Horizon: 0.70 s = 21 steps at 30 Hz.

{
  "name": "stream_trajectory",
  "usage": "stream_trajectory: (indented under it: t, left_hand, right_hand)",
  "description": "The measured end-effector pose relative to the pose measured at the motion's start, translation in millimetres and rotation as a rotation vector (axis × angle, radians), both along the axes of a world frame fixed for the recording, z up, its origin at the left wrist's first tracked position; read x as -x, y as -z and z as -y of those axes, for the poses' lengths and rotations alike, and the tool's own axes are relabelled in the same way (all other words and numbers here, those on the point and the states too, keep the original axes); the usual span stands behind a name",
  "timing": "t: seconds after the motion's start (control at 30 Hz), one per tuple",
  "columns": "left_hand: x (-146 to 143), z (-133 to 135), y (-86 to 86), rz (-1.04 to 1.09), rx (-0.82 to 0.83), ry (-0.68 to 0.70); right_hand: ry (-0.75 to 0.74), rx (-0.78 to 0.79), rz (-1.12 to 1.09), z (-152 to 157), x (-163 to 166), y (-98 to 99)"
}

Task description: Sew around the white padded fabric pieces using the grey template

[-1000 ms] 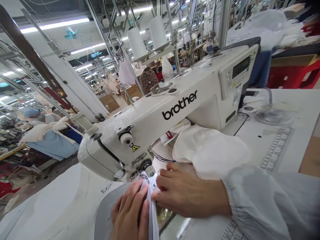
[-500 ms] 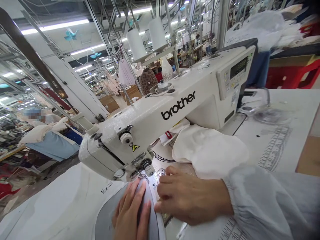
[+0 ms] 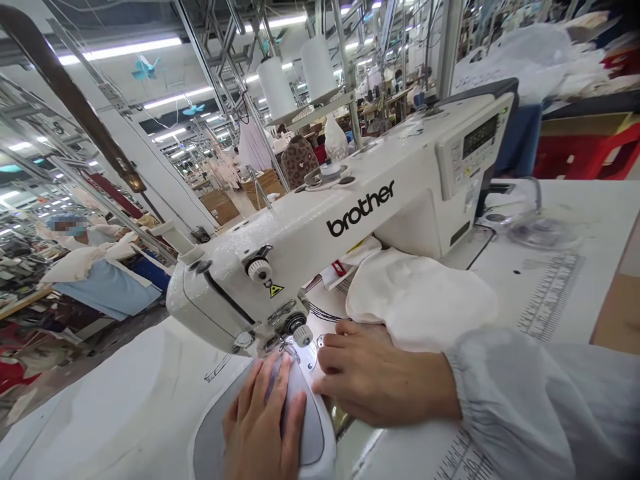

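Under the needle end of a white sewing machine point(image 3: 280, 267) lies a flat grey piece point(image 3: 313, 427) with a rounded outline, on white fabric that shows as a border around it. My left hand point(image 3: 265, 413) rests flat on the grey piece, fingers stretched toward the presser foot point(image 3: 285, 345). To its right, my right hand point(image 3: 370, 373) is closed, its fingers curled beside the white border and the needle plate. Whatever its fingertips may hold is hidden. The needle itself is too small to make out.
White fabric point(image 3: 420, 293) lies bunched under the machine arm. Measuring scales point(image 3: 553, 293) are printed on the white table point(image 3: 600, 220), near a clear plastic dish point(image 3: 540, 230). Thread cones point(image 3: 277, 90) stand behind the machine. A person point(image 3: 70, 230) is at the far left.
The grey piece has turned slightly and its right edge sits a little farther right, with my left hand still on it. My right hand has shifted slightly up. The view has moved a bit.
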State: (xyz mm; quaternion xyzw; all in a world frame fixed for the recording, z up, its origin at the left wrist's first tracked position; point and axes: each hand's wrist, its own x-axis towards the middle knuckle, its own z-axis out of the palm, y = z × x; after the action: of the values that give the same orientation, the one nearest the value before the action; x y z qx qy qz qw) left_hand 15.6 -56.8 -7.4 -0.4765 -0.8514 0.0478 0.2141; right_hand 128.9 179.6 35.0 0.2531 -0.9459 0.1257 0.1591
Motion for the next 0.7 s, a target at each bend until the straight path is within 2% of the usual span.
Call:
stream_trajectory:
  t: [0.23,0.3,0.57,0.7]
  left_hand:
    - [-12,-19,-2.9,0.099,-0.069,-0.222]
    - [-12,-20,-3.6,0.124,-0.073,-0.248]
    - [-4,-17,2.1,0.135,-0.096,-0.231]
    - [0,-10,3.9,0.131,-0.141,-0.161]
  right_hand:
    - [0.081,-0.011,0.014,0,3,-0.5]
    - [0.091,-0.010,0.019,1,3,-0.5]
    - [0.075,-0.019,0.039,1,1,-2.9]
    - [0.009,0.014,0.010,-3,-2,-3.0]
